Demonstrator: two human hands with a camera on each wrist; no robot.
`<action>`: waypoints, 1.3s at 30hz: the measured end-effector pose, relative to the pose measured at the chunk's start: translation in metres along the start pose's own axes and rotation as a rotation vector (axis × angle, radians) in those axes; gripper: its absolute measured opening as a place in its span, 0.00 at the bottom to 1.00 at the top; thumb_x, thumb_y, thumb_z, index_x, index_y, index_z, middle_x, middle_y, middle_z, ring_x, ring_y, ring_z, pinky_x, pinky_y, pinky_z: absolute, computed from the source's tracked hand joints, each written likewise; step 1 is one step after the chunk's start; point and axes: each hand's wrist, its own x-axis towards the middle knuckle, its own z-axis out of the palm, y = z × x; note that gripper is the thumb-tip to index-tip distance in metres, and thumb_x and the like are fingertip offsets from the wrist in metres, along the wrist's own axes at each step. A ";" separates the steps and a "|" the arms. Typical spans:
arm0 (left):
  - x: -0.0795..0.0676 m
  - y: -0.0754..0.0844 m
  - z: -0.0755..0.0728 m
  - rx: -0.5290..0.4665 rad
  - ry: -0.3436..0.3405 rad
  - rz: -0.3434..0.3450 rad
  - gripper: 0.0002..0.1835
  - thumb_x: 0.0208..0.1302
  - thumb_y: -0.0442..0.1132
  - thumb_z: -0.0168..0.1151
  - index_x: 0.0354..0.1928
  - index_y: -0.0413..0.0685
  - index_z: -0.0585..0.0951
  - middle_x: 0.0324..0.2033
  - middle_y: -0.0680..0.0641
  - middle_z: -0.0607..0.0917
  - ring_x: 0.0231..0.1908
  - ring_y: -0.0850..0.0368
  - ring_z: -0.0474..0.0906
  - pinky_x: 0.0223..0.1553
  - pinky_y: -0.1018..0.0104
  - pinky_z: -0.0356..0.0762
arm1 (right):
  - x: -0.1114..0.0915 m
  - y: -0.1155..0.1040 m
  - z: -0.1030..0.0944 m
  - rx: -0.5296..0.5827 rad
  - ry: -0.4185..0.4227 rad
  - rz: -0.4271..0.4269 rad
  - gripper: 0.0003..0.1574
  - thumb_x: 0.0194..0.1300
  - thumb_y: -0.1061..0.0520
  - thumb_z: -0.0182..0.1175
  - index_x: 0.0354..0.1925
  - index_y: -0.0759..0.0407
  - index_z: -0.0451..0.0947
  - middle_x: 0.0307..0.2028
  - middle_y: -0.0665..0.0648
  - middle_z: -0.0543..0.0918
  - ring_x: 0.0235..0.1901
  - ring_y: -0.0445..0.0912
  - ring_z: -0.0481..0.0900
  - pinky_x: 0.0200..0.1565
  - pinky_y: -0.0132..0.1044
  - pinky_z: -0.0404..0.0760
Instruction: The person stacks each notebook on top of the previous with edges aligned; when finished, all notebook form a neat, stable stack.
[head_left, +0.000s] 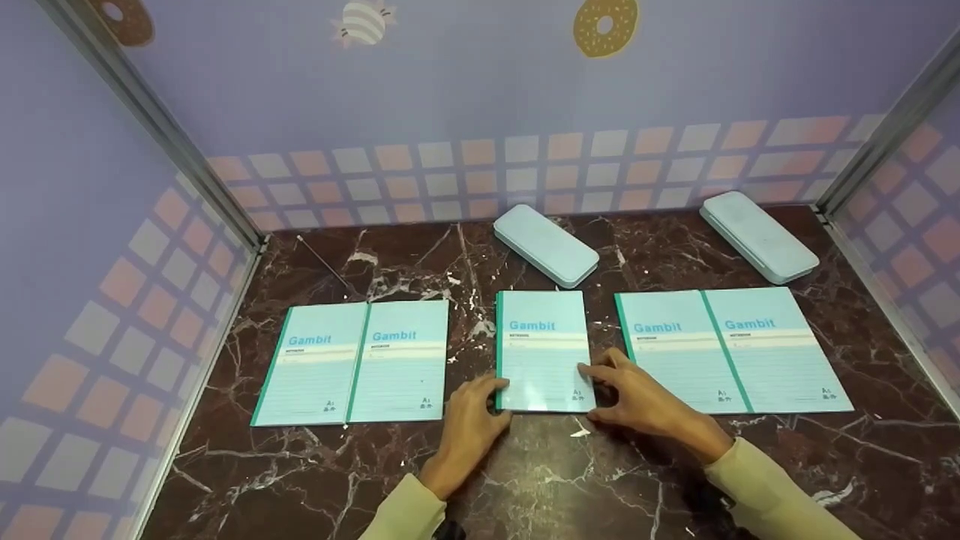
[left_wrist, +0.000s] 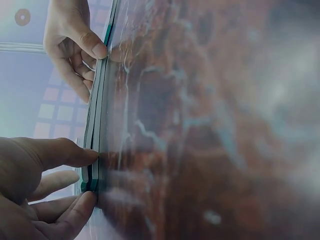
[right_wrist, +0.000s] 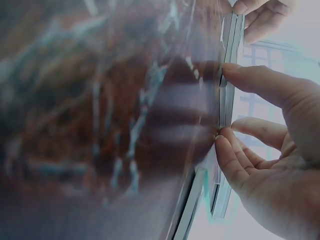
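Observation:
Two thin notebooks (head_left: 546, 356) with green spines and "Gambit" on the pale blue cover lie stacked flat in the middle of the table. Their layered edges (left_wrist: 95, 120) show from the side in the left wrist view. My left hand (head_left: 472, 420) holds the near left corner, fingers on the spine side and thumb at the bottom edge. Across from it, my right hand (head_left: 649, 401) grips the near right corner, with the thumb (right_wrist: 260, 80) at the near edge and the fingers along the side. Part of the right-hand notebook group is hidden behind my right hand.
Side-by-side notebooks lie at the left (head_left: 349, 375) and at the right (head_left: 739, 360). Two pale blue cases (head_left: 546, 246) (head_left: 759, 236) rest behind. A thin dark stick (head_left: 324, 264) lies at the back left. Patterned walls (head_left: 480, 90) enclose the marbled table (head_left: 570, 480).

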 end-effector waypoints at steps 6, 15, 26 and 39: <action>-0.002 0.000 0.001 -0.037 0.027 0.014 0.23 0.46 0.21 0.83 0.47 0.35 0.89 0.50 0.34 0.88 0.43 0.41 0.88 0.41 0.55 0.90 | -0.001 0.005 -0.002 0.034 -0.017 0.017 0.44 0.57 0.63 0.81 0.69 0.72 0.77 0.54 0.64 0.74 0.45 0.51 0.79 0.48 0.47 0.85; -0.003 0.000 -0.001 -0.096 -0.002 0.005 0.20 0.49 0.20 0.81 0.47 0.33 0.89 0.52 0.31 0.87 0.44 0.39 0.89 0.40 0.58 0.90 | -0.001 0.008 -0.003 0.082 -0.014 -0.005 0.41 0.55 0.66 0.81 0.66 0.73 0.78 0.52 0.63 0.75 0.48 0.57 0.85 0.52 0.47 0.88; -0.004 0.000 -0.002 -0.125 0.006 -0.006 0.20 0.49 0.21 0.82 0.47 0.33 0.90 0.50 0.32 0.88 0.40 0.44 0.90 0.40 0.61 0.90 | 0.000 0.011 -0.004 0.116 -0.024 -0.015 0.42 0.57 0.64 0.81 0.67 0.73 0.78 0.47 0.62 0.74 0.46 0.58 0.86 0.50 0.47 0.88; 0.000 -0.010 -0.015 -0.243 -0.090 -0.071 0.20 0.58 0.26 0.79 0.54 0.32 0.87 0.47 0.35 0.89 0.44 0.42 0.89 0.45 0.58 0.89 | 0.007 0.003 -0.013 0.199 -0.011 0.080 0.32 0.61 0.59 0.80 0.58 0.73 0.81 0.46 0.62 0.78 0.44 0.58 0.86 0.49 0.46 0.89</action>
